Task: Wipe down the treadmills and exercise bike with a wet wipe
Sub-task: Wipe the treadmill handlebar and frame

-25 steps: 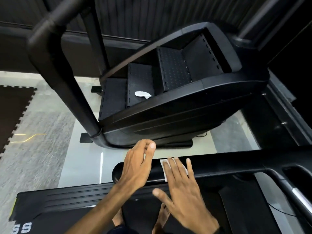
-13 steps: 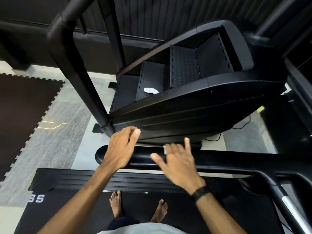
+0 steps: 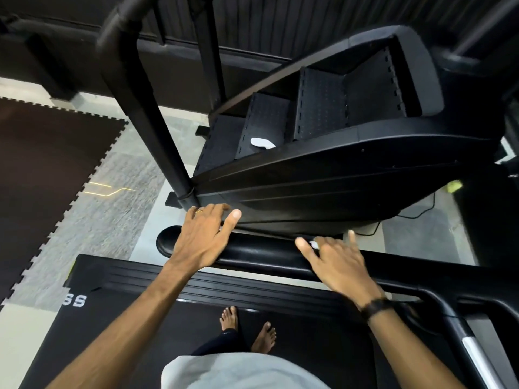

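Beyond the handrail [image 3: 252, 252], a stair machine [image 3: 337, 175] stands beside a floor mat [image 3: 47, 169]

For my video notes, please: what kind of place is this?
Probably a gym. The person stands barefoot on a treadmill deck, a stair-climber machine stands ahead, and interlocking floor mats cover the floor.

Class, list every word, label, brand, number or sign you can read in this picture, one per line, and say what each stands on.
"SS": white letters on the near left corner of the treadmill deck; the edge of the deck cuts off whatever comes before them, so the full word cannot be read.
Nothing else is readable: the stair machine, the handrail and the wristband show no legible text.
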